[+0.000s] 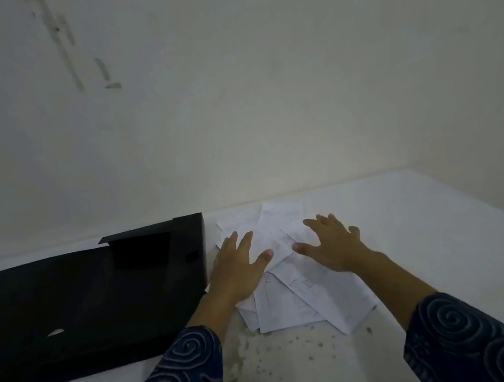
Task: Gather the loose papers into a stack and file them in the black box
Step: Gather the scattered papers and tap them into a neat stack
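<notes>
A person's left hand (pixel 239 267) and right hand (pixel 332 246), fingers spread and grasping nothing, press on loose papers (pixel 297 296) beside the black box (pixel 75 314); light, limp, slippery sheets probably best squared from the outer edges.

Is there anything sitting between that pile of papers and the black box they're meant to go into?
Nothing visible does. The loose papers lie spread on the table right beside the black box, which lies open. Only the left hand rests near the box-side edge of the pile; the right hand is spread over its other side.
</notes>
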